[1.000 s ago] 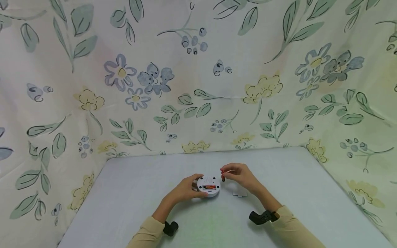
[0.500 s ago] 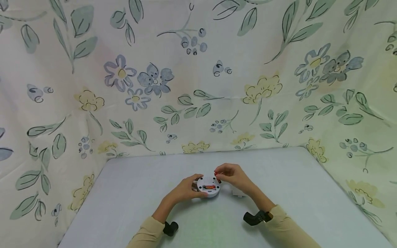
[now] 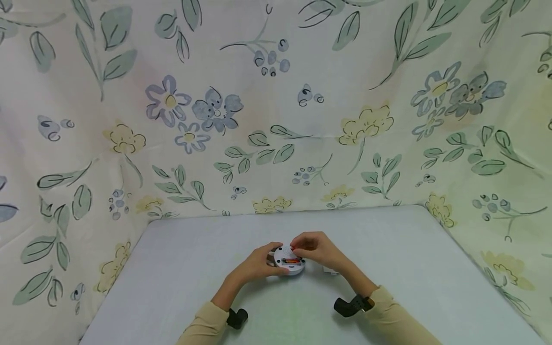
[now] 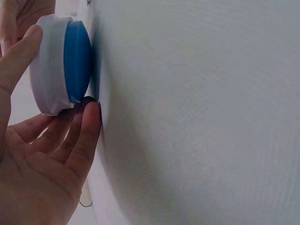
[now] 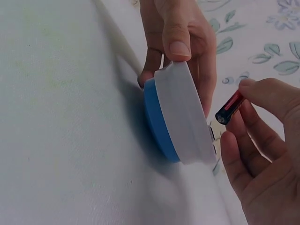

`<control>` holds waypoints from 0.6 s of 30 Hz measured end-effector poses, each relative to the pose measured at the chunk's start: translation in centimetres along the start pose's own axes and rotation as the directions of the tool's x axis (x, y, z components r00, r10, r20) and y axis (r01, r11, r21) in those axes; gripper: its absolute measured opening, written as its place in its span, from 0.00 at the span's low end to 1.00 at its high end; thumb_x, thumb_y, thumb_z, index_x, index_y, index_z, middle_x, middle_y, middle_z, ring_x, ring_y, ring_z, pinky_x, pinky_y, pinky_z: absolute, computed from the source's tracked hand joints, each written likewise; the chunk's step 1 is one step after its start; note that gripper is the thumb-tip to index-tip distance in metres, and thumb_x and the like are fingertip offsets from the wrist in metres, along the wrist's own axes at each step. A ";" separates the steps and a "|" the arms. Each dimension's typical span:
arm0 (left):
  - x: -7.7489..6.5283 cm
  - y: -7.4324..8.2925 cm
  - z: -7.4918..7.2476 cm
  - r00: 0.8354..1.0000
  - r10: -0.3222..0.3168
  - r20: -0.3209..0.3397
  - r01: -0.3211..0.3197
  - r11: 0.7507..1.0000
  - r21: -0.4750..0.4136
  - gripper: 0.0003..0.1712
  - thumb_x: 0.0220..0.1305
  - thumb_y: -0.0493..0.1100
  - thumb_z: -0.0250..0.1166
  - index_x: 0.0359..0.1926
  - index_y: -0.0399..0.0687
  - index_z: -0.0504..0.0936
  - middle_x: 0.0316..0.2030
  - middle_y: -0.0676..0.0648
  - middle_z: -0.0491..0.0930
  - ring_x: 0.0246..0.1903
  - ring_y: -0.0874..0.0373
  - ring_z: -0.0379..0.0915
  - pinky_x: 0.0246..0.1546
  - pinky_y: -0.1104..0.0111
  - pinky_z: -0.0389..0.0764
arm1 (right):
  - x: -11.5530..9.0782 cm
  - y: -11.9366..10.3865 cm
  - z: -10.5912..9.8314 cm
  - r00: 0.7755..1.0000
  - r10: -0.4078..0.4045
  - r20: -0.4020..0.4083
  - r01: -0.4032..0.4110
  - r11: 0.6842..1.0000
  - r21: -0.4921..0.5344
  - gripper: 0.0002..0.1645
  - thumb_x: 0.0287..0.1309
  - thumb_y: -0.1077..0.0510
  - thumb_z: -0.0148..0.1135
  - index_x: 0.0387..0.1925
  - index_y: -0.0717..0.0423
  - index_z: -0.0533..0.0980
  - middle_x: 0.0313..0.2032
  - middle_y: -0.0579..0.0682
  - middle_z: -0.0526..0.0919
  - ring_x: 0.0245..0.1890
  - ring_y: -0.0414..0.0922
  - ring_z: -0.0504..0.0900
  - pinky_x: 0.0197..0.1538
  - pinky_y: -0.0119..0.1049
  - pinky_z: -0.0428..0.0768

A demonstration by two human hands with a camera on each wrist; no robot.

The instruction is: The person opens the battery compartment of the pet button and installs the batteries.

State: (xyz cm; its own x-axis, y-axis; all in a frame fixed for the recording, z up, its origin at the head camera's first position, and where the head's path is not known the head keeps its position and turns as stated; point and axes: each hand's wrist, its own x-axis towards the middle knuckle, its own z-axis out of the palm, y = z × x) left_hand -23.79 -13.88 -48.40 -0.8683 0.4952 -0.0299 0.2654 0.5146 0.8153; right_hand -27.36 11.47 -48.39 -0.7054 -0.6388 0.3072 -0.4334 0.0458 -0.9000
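A round white device (image 3: 286,270) with a blue underside (image 4: 77,61) lies with its battery compartment facing up. One red and black battery (image 3: 291,260) sits in that compartment. My left hand (image 3: 253,262) grips the device by its edge, thumb on the near side and fingers round the far side. Just above the device, my right hand (image 3: 318,249) pinches a second battery (image 5: 230,107) between thumb and fingers. In the right wrist view this battery is tilted, apart from the device, its dark end toward it.
A small white battery cover (image 3: 330,270) lies on the table to the right of the device, partly hidden by the right forearm. The pale tabletop (image 3: 194,268) runs back to a floral cloth (image 3: 241,115) hanging behind and at the sides.
My right hand has moved left with the battery, from beside the device to over its top. The left hand and the device have stayed in place.
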 end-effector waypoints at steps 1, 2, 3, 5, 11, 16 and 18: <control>0.0 0.0 0.0 1.000 0.005 -0.002 -0.005 1.000 -0.001 0.45 0.60 0.52 0.76 0.72 0.39 0.68 0.61 0.41 0.75 0.53 0.48 0.77 0.49 0.57 0.79 | 0.1 -0.1 0.1 1.000 -0.003 0.004 0.003 1.000 -0.005 0.13 0.67 0.66 0.65 0.50 0.69 0.80 0.45 0.62 0.84 0.43 0.51 0.84 0.47 0.38 0.82; 0.0 -0.1 0.0 1.000 0.011 -0.004 -0.011 1.000 -0.003 0.45 0.60 0.51 0.77 0.71 0.38 0.68 0.61 0.41 0.75 0.53 0.49 0.77 0.49 0.58 0.80 | 0.1 -0.1 0.1 1.000 -0.005 0.009 0.005 1.000 -0.012 0.13 0.67 0.66 0.65 0.50 0.69 0.80 0.45 0.61 0.85 0.43 0.50 0.84 0.48 0.38 0.82; 0.0 -0.1 0.0 1.000 0.016 -0.006 -0.016 1.000 -0.004 0.45 0.60 0.51 0.77 0.71 0.38 0.68 0.60 0.41 0.75 0.53 0.49 0.77 0.48 0.59 0.80 | 0.2 -0.2 0.2 1.000 -0.006 0.013 0.007 1.000 -0.018 0.13 0.67 0.66 0.65 0.50 0.69 0.80 0.45 0.60 0.85 0.43 0.50 0.84 0.48 0.38 0.82; 0.0 -0.2 0.0 1.000 0.023 -0.009 -0.023 1.000 -0.010 0.44 0.60 0.50 0.77 0.71 0.38 0.68 0.59 0.42 0.76 0.52 0.49 0.77 0.47 0.59 0.80 | 0.4 -0.3 0.4 1.000 -0.012 0.028 0.012 1.000 -0.029 0.13 0.67 0.66 0.66 0.50 0.69 0.80 0.44 0.60 0.85 0.43 0.50 0.84 0.49 0.39 0.82; 0.0 -0.3 0.1 0.999 0.039 -0.016 -0.039 0.999 -0.018 0.44 0.59 0.50 0.78 0.70 0.37 0.68 0.59 0.42 0.76 0.53 0.48 0.77 0.46 0.63 0.80 | 0.8 -0.3 1.0 0.998 -0.022 0.057 0.024 0.998 -0.050 0.11 0.66 0.70 0.65 0.49 0.68 0.81 0.44 0.59 0.86 0.43 0.50 0.84 0.49 0.42 0.82; 0.0 -0.4 0.1 0.998 0.062 -0.022 -0.062 0.998 -0.022 0.45 0.58 0.48 0.79 0.69 0.34 0.68 0.60 0.39 0.75 0.55 0.45 0.77 0.45 0.65 0.81 | 1.0 -1.7 1.7 0.997 -0.032 0.076 0.039 0.994 -0.100 0.09 0.63 0.72 0.65 0.45 0.66 0.83 0.41 0.61 0.86 0.38 0.46 0.82 0.45 0.43 0.83; 0.0 -0.4 0.1 0.998 0.066 -0.024 -0.067 0.997 -0.024 0.45 0.58 0.47 0.79 0.69 0.33 0.68 0.60 0.39 0.76 0.54 0.45 0.77 0.44 0.65 0.81 | 1.0 -2.5 1.9 0.995 -0.038 0.090 0.048 0.992 -0.115 0.09 0.63 0.73 0.66 0.44 0.66 0.83 0.40 0.61 0.86 0.37 0.44 0.81 0.43 0.42 0.83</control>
State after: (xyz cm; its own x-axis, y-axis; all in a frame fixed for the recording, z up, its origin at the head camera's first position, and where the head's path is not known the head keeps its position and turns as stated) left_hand -23.80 -14.01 -48.75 -0.8585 0.5114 0.0376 0.3124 0.4635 0.8292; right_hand -25.93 9.21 -46.40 -0.6352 -0.7066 0.3118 -0.5285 0.1033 -0.8426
